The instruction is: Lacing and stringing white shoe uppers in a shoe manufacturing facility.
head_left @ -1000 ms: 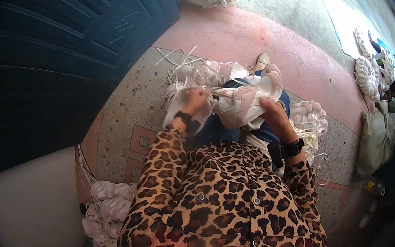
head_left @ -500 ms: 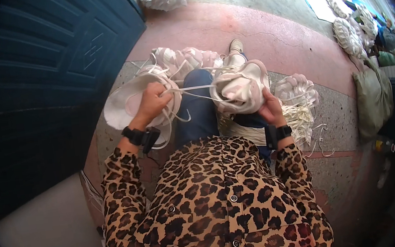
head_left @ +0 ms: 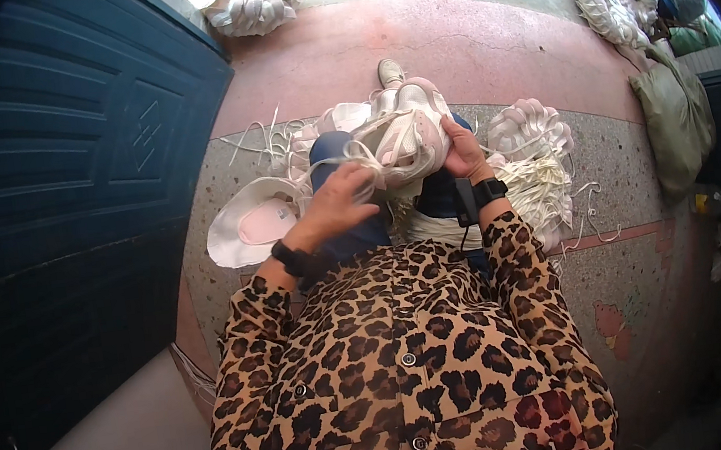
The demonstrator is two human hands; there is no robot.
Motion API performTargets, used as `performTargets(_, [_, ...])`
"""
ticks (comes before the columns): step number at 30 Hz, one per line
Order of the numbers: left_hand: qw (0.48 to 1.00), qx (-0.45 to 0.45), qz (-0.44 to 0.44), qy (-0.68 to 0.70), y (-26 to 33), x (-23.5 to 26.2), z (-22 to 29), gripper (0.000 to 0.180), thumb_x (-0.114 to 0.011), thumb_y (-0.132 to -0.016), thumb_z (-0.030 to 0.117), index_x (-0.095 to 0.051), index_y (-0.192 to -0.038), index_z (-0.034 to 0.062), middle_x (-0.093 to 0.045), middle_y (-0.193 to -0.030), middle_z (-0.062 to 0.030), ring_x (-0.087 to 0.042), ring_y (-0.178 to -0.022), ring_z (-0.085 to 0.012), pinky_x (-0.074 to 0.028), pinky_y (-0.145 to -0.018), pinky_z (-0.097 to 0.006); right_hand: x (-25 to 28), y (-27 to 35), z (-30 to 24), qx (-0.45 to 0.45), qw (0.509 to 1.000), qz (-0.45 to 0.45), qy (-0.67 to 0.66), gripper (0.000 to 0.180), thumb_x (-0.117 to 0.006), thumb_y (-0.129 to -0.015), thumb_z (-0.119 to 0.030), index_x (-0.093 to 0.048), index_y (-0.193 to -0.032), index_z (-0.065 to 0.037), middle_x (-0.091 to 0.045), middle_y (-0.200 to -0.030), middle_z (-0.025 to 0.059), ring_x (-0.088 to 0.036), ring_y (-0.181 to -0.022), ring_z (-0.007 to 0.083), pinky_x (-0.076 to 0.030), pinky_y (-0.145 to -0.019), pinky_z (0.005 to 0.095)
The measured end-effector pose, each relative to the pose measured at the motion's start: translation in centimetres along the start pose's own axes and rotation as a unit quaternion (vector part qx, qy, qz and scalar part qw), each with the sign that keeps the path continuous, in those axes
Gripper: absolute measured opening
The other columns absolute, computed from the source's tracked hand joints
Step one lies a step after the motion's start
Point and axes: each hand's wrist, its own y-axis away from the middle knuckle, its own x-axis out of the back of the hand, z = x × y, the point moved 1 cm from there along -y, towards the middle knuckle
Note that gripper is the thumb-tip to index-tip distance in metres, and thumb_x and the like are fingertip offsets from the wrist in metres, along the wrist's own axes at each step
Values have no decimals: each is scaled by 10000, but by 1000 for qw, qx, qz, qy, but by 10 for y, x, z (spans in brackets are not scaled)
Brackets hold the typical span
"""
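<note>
A white-and-pink shoe upper (head_left: 411, 140) is held up over my lap, its toe pointing away from me. My right hand (head_left: 463, 151) grips its right side, with the fingers partly hidden behind it. At its left edge, my left hand (head_left: 344, 198) has bent fingers among pale, blurred shoelaces (head_left: 361, 157), pinching them by the look of it. A second upper (head_left: 261, 224) with a pink inside lies left of my knee, away from both hands.
Behind my left knee more uppers (head_left: 300, 138) are piled, with loose laces. To the right are a nested stack of uppers (head_left: 529, 128) and a bundle of cream laces (head_left: 535, 181). A blue door (head_left: 90, 150) borders the left; a greenish sack (head_left: 672, 124) stands right.
The upper in my right hand has turned toe-away and moved slightly farther off. My left hand has moved right, toward it, leaving the second upper on the left.
</note>
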Motion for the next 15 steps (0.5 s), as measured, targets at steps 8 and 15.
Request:
performTargets(8, [995,41,-13,-86,-41,-33,-2,425,-766,-810,133,-610,-1203,94,-595,-1171,-135,-589,-1090,-380,-493,-919,-425,11,9,-12,-12,1000,15,-16,436,-419,-1073,-279,-445,-1409,-3,-563,-1366,160,-555,-1252,309,-440,-1086,472])
performTargets(15, [921,197,8,337,-39,2,-5,407,-607,-983,104,-517,-1366,-4,-623,-1282,-67,-575,-1133,-127,-468,-978,-307,26,46,55,-119,932,286,186,643,-526,-997,-482,-441,-1403,10,-511,-1377,184,-497,-1241,335,-396,-1074,476])
